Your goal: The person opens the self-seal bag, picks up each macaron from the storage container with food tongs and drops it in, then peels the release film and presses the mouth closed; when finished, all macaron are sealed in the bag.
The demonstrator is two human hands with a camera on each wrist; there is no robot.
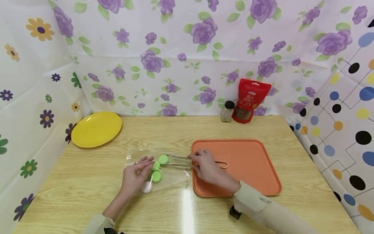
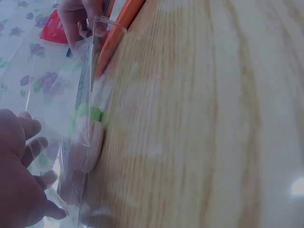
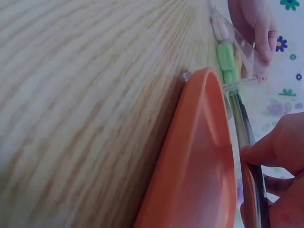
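A clear plastic bag lies on the table with several green macarons and a whitish one inside it. My left hand pinches the film on the bag's left part, raising it above the macarons. My right hand grips metal tongs with a copper-coloured looped end, thumb on one side and fingers on the other. Through the bag's right-hand opening the tongs' arms reach in, their tips at the uppermost green macaron. In the right wrist view, the tongs line up with the green macarons.
Under my right hand lies an orange tray with a raised rim. A yellow plate is at the back left. A black-capped jar and a red pouch stand at the back, before a flowered cloth wall.
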